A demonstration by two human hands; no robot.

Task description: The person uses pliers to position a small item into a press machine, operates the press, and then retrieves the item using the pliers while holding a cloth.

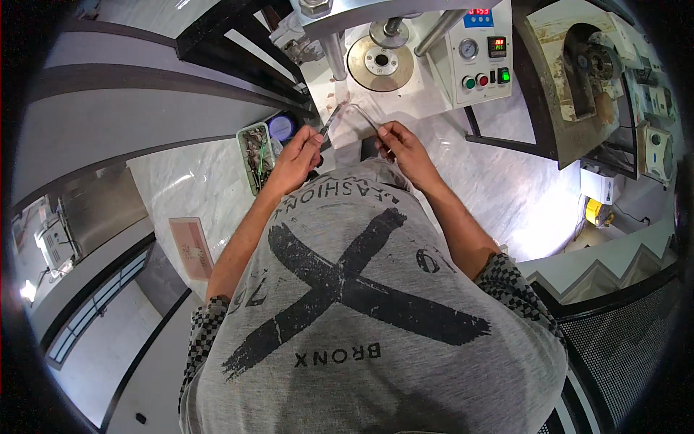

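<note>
My left hand (296,160) is closed around a slim, dark-handled tool (332,120), whose tip slants up and to the right. Facing it, my right hand (406,152) pinches a thin metal rod-like tool (366,116) that points up and to the left. Their tips come close together over the front edge of the white machine table (426,101). Whether anything small sits between the tips, I cannot make out. Just beyond stands a press with a round metal plate (357,78), an upper round die (390,32) hanging over it.
A control box (470,65) with a gauge and buttons stands right of the press. On the floor at left are a green-rimmed tray of tools (246,137), a blue-lidded tub (282,128) and a pinkish flat box (191,248). A dusty machine (571,72) occupies the far right.
</note>
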